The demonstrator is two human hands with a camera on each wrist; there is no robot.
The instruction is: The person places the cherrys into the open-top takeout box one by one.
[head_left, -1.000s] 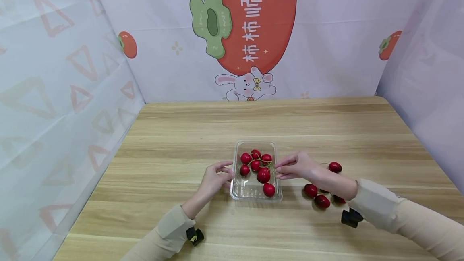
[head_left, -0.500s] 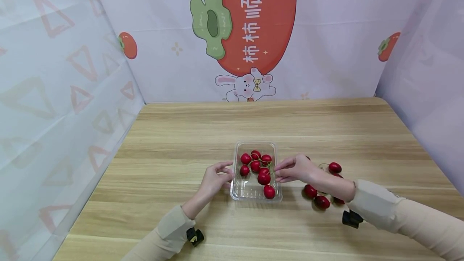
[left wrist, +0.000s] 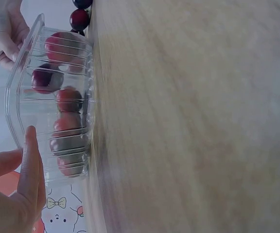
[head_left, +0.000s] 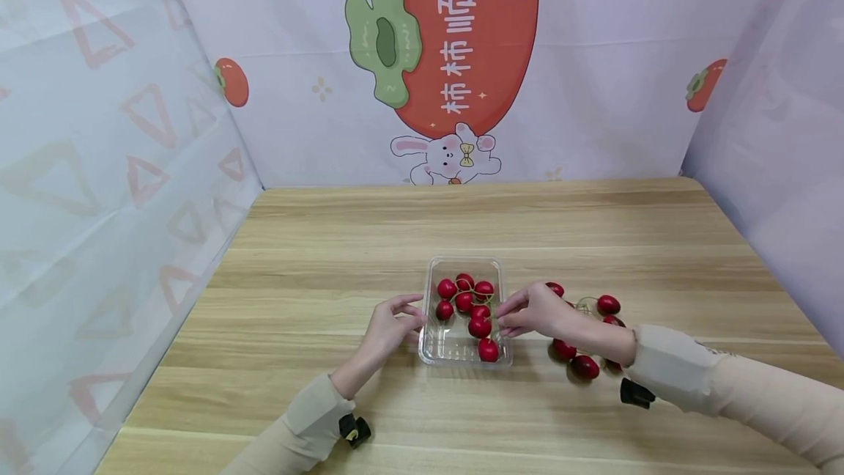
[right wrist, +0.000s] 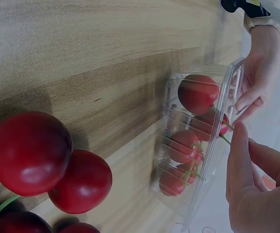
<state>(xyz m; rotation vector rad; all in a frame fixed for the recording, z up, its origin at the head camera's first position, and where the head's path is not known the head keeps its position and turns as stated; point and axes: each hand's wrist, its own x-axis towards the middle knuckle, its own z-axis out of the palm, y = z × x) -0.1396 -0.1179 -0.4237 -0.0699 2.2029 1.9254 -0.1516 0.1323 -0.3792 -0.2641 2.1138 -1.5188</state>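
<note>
A clear plastic box (head_left: 455, 347) with several red cherries (head_left: 464, 302) in it stands on the table, their green stems crossing. At its left side my left hand (head_left: 389, 325) touches the wall, fingers (left wrist: 30, 145) extended along the plastic. My right hand (head_left: 537, 311) is over the right rim. In the right wrist view the thumb and a finger of the right hand (right wrist: 261, 184) pinch green stems (right wrist: 226, 138) that lead to cherries inside the box. One cherry (head_left: 488, 350) lies at the near right corner of the box.
Several more cherries (head_left: 584, 367) lie on the wooden table (head_left: 316, 255), right of the box and partly under my right forearm. A printed cloth (head_left: 593, 116) hangs behind the table, with others at both sides.
My right hand has shifted slightly left and down over the box rim. The cherries in the near right part of the box have moved a little toward me. My left hand stays put.
</note>
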